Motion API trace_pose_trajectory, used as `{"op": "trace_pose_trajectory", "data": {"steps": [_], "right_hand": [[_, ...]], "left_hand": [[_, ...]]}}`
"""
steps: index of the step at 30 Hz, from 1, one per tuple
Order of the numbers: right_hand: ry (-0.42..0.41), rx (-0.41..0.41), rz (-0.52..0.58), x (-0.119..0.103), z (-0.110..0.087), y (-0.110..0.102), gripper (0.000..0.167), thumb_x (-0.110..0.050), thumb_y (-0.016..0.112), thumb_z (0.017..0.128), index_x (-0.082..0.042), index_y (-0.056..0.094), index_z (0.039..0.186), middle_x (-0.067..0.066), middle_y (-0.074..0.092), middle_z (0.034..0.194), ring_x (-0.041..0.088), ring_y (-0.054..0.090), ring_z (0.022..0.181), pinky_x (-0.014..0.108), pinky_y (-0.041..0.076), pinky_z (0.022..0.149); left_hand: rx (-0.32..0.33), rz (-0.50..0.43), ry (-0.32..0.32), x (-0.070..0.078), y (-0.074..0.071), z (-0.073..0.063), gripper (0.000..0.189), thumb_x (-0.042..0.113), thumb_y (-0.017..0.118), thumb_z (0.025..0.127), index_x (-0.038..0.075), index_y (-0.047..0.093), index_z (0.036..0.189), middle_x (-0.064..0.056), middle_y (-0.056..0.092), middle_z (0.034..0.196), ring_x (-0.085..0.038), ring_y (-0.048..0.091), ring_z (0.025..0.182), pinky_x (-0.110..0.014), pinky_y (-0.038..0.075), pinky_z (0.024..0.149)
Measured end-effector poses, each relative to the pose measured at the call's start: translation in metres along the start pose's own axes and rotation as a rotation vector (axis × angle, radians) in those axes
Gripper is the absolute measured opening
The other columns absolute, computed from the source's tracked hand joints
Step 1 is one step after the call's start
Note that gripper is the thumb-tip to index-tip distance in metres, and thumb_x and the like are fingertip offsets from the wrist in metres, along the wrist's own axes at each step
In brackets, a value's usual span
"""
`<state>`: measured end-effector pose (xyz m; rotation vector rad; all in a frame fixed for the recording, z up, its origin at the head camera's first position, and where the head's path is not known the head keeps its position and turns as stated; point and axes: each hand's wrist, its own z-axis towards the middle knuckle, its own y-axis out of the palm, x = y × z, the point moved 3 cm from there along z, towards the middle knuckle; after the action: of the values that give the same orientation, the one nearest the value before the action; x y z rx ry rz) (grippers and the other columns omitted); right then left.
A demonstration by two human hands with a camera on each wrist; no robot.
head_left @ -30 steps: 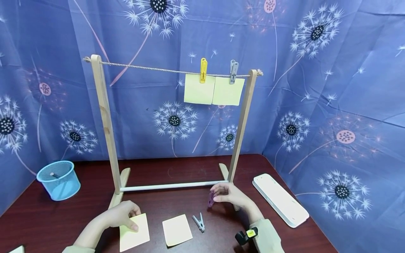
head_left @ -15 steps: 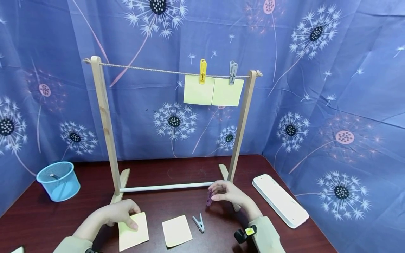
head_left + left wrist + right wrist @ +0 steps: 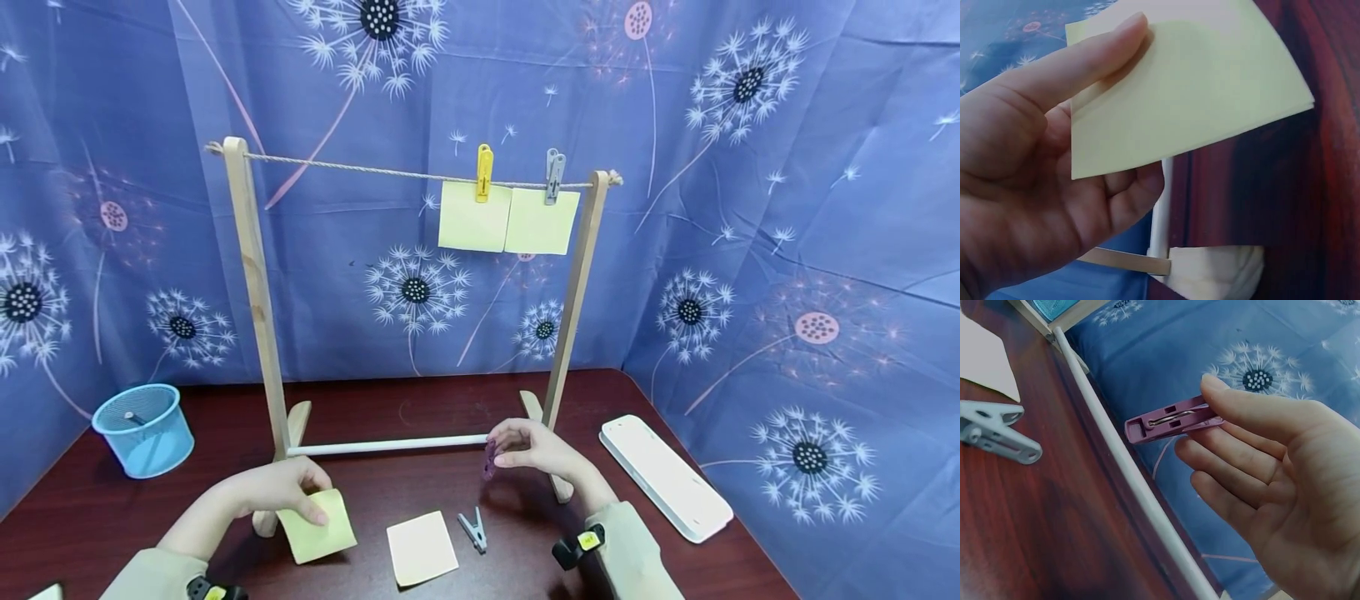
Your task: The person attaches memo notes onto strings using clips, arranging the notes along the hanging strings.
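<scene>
My left hand (image 3: pixel 276 487) pinches a pale yellow sticky note (image 3: pixel 322 529) between thumb and fingers, lifted off the table; the left wrist view shows the thumb across the face of the note (image 3: pixel 1210 87). In my right hand (image 3: pixel 536 448) is a purple clothespin (image 3: pixel 1172 420), pinched at its handle end, near the stand's white bar. Between the hands lie another sticky note (image 3: pixel 422 548) and a grey clothespin (image 3: pixel 474 530). Overhead, a yellow clothespin (image 3: pixel 483 173) and a grey-blue clothespin (image 3: pixel 554 177) each clip a note onto the rope (image 3: pixel 360 168).
The wooden stand (image 3: pixel 258 292) holds the rope between two posts, with a white bar (image 3: pixel 390 445) low down. A blue mesh basket (image 3: pixel 146 433) stands at left, a white case (image 3: pixel 666 479) at right. Patterned blue cloth (image 3: pixel 405 333) hangs behind the dark table.
My left hand has raised its sticky note from the table, and the note now bends and tilts. My right hand has shifted slightly left and up with the purple clothespin.
</scene>
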<state>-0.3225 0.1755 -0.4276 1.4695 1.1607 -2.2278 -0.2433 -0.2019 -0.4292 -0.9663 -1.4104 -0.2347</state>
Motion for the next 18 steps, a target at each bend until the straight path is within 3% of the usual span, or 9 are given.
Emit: {"op": "trace_pose_trajectory", "data": {"steps": [9,17,18], "right_hand": [[-0.027,0.062,-0.013,-0.029,0.02,-0.005,0.035,-0.003,0.07,0.087,0.008,0.059,0.118,0.026,0.069,0.106,0.004,0.066,0.096,0.025,0.054,0.084],[-0.073,0.306,-0.118,-0.064,0.041,-0.016,0.035,-0.005,0.073,0.086,0.002,0.063,0.118,0.021,0.069,0.103,0.025,0.068,0.096,0.033,0.056,0.084],[-0.078,0.33,-0.132,-0.068,0.044,-0.017,0.035,-0.006,0.074,0.085,0.002,0.063,0.118,0.02,0.069,0.104,0.028,0.068,0.097,0.035,0.055,0.085]], "left_hand": [[0.108,0.044,-0.003,0.015,-0.012,-0.001,0.023,0.014,0.074,0.084,-0.007,0.067,0.09,0.004,0.064,0.079,-0.002,0.058,0.068,-0.019,0.048,0.062],[0.254,0.119,0.013,0.03,-0.025,0.005,0.021,0.016,0.075,0.083,-0.002,0.068,0.092,0.003,0.065,0.08,-0.003,0.056,0.07,-0.021,0.048,0.065],[0.29,0.143,0.018,0.032,-0.026,0.006,0.02,0.016,0.076,0.083,0.0,0.069,0.092,0.003,0.065,0.079,-0.007,0.058,0.078,-0.025,0.05,0.073]]}}
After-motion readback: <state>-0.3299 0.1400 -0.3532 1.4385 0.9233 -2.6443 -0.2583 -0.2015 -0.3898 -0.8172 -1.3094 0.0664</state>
